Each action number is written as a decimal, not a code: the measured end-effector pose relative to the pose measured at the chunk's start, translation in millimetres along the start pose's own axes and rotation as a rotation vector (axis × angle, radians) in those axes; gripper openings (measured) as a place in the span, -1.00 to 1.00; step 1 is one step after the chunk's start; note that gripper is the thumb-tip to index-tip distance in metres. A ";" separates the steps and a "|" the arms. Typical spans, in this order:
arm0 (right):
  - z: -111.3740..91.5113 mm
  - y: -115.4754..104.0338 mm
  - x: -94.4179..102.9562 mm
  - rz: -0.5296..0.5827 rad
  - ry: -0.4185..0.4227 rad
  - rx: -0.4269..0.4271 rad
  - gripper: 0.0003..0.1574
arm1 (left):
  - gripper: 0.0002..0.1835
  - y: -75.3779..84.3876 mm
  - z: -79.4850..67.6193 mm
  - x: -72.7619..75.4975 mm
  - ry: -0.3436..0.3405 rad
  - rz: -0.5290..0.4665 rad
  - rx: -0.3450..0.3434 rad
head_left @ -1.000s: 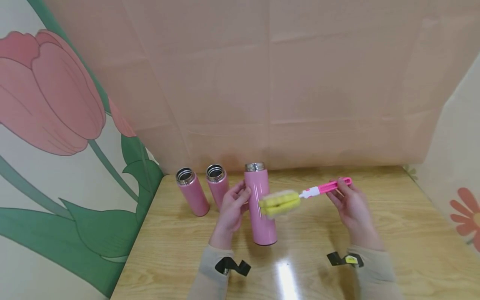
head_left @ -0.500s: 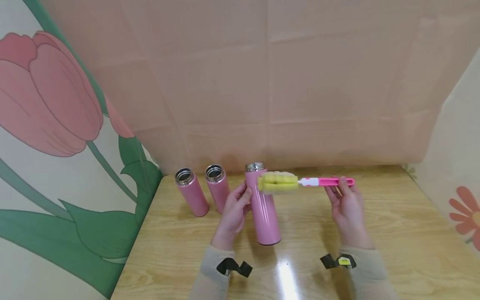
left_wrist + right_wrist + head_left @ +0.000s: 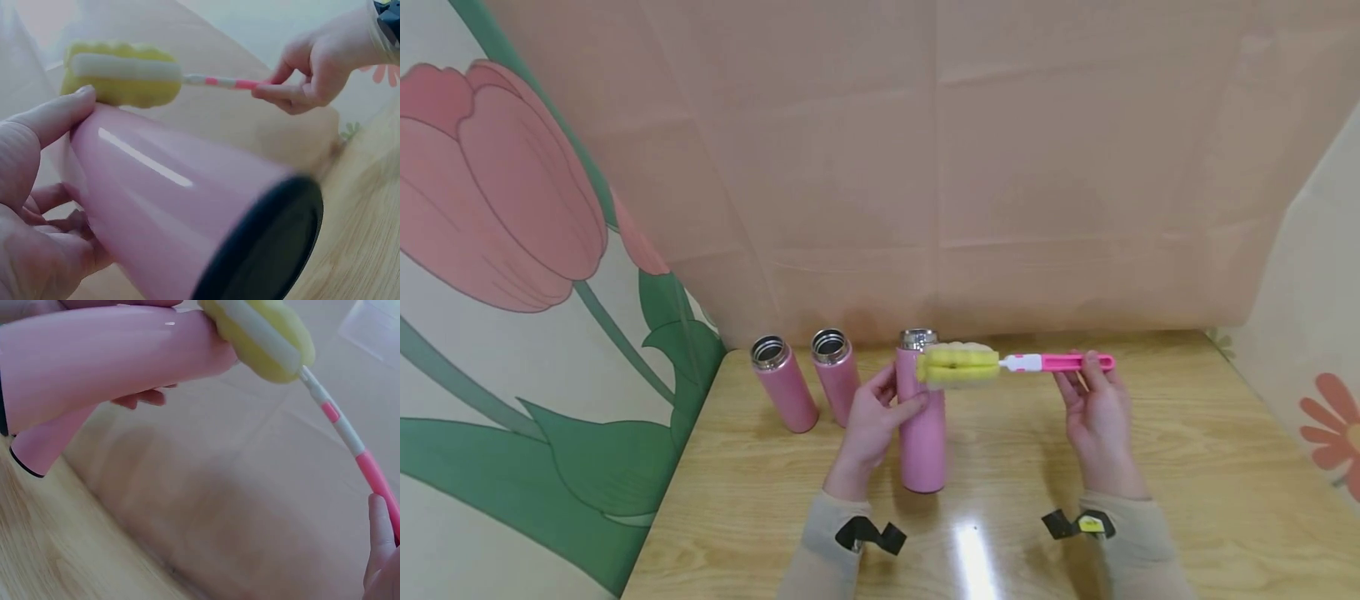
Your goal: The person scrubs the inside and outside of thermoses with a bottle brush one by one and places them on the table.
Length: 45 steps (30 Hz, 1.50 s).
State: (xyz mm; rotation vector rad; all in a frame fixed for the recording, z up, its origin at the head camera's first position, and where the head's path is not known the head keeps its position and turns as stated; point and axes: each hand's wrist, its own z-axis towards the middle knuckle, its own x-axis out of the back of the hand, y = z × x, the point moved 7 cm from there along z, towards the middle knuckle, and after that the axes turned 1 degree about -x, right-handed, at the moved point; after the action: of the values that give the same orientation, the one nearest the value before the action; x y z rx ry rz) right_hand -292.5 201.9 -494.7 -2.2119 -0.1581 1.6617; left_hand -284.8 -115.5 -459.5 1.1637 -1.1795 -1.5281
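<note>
My left hand grips a tall pink thermos bottle round its upper body. The bottle stands nearly upright in the head view, steel mouth up, and its black base shows in the left wrist view. My right hand pinches the pink handle end of a bottle brush. The brush lies level, its yellow and white sponge head beside the bottle's upper part and overlapping it in the head view. Whether sponge and bottle touch, I cannot tell.
Two shorter pink bottles without lids stand upright on the wooden table, left of my left hand. A beige sheet hangs behind the table. A wall with a printed tulip borders the left side.
The brush has risen from lower on the bottle to its upper part and levelled out. The bottle tilted, then straightened, and my left thumb now lies further across its front.
</note>
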 end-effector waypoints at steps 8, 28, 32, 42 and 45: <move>1.5 0.7 2.8 0.040 -0.022 0.005 -0.92 | -0.25 -3.8 2.1 1.0 -0.045 0.017 -0.025; 8.5 2.2 5.6 -0.053 -0.198 -0.029 -0.89 | -0.28 -4.6 1.7 8.8 -0.036 -0.014 -0.035; 8.8 1.2 4.6 -0.113 -0.216 -0.041 -0.90 | -0.28 -5.7 2.4 10.2 -0.040 -0.037 -0.043; 8.9 0.8 5.2 -0.278 -0.285 -0.058 -0.84 | -0.29 -3.2 1.3 13.0 -0.023 -0.068 -0.051; 8.4 0.3 5.7 -0.336 -0.302 -0.061 -0.87 | -0.31 -2.3 1.9 13.6 -0.019 -0.083 -0.047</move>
State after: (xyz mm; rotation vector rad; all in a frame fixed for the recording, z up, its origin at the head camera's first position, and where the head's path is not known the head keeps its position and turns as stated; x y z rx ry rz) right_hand -298.8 205.2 -501.9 -1.8350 -0.6296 1.7995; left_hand -289.6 -127.8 -463.8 1.1821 -1.1147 -1.6240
